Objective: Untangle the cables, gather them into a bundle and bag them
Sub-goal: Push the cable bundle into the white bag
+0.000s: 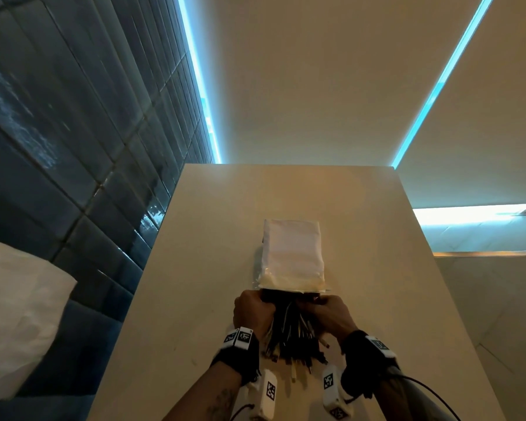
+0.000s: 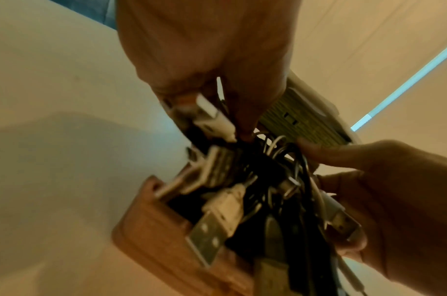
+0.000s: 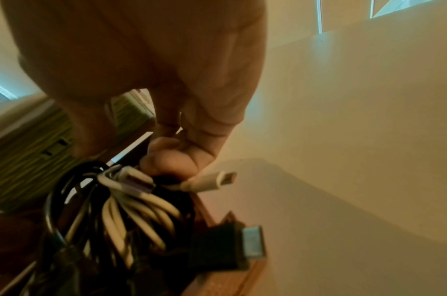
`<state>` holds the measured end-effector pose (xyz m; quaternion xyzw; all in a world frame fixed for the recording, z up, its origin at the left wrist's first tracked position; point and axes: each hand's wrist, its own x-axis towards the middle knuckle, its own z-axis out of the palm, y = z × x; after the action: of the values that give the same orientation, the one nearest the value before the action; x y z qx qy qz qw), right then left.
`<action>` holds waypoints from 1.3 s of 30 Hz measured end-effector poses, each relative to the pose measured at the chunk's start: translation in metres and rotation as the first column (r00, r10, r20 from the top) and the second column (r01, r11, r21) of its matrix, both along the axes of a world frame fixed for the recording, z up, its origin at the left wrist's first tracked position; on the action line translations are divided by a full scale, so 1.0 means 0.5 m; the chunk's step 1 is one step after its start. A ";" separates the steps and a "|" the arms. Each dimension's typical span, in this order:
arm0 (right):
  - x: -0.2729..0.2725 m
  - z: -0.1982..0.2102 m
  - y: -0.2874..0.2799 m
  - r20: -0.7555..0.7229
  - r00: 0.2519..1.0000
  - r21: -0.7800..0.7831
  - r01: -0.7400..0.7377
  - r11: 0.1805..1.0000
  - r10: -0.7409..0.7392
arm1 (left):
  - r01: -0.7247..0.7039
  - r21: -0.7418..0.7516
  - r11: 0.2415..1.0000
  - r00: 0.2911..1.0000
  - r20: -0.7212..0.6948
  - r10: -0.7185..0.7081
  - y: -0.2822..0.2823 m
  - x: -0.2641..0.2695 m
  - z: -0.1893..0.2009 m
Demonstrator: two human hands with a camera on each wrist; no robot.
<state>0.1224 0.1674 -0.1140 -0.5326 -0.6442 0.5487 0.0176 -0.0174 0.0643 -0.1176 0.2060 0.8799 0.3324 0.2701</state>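
Observation:
A white bag (image 1: pixel 292 253) lies flat on the beige table (image 1: pixel 219 226), its mouth facing me. A bundle of black and white cables (image 1: pixel 290 332) has its far end at that mouth, and its connector ends point back at me. My left hand (image 1: pixel 253 309) grips the bundle's left side just below the mouth, and my right hand (image 1: pixel 327 311) grips its right side. In the left wrist view my left hand's fingertips (image 2: pixel 245 130) dig into the cables (image 2: pixel 258 180) beside the bag's opened lip (image 2: pixel 301 118). The right wrist view shows curled fingers (image 3: pixel 171 158) on the cables (image 3: pixel 131 210).
A brown wooden block (image 2: pixel 151 230) sits under the cables' near ends. The table's left edge runs along a dark tiled wall (image 1: pixel 73 147), with a crumpled white sheet (image 1: pixel 19 314) low on the left. Bare tabletop lies beyond and beside the bag.

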 end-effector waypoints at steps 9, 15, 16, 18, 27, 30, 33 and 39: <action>-0.034 -0.010 -0.011 0.134 0.989 0.080 0.045 0.996 -0.056 | -0.127 -0.038 0.991 0.972 0.193 0.132 0.008 -0.017 -0.015; -0.042 -0.013 -0.018 0.187 0.978 0.126 0.072 0.989 -0.095 | -0.105 -0.048 0.993 0.977 0.183 0.112 0.014 -0.018 -0.013; -0.042 -0.012 -0.022 0.186 0.977 0.130 0.076 0.989 -0.100 | -0.088 -0.043 0.995 0.979 0.183 0.095 0.011 -0.019 -0.010; -0.042 -0.010 -0.029 0.184 0.979 0.152 0.063 0.986 -0.091 | -0.050 -0.009 0.999 0.975 0.218 0.051 0.000 -0.022 -0.002; 0.033 -0.009 -0.022 0.042 0.999 0.110 0.002 0.994 -0.006 | 0.041 0.148 0.988 0.964 0.256 -0.079 -0.098 -0.009 0.010; 0.041 -0.009 -0.029 0.051 0.999 0.084 0.014 0.996 -0.018 | 0.055 0.105 0.993 0.981 0.179 -0.073 -0.103 -0.011 0.008; 0.031 -0.008 -0.045 0.056 0.997 0.111 0.049 0.993 -0.056 | 0.085 0.077 0.993 0.989 0.118 -0.093 -0.091 -0.005 0.012; 0.037 -0.004 -0.062 0.086 0.996 0.208 -0.017 0.978 -0.001 | 0.143 -0.025 0.989 0.990 0.021 -0.143 -0.065 0.004 0.001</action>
<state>0.1407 0.1365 -0.1160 -0.5484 -0.7004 0.4547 0.0436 -0.0156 0.0319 -0.1168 0.2616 0.8645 0.3024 0.3045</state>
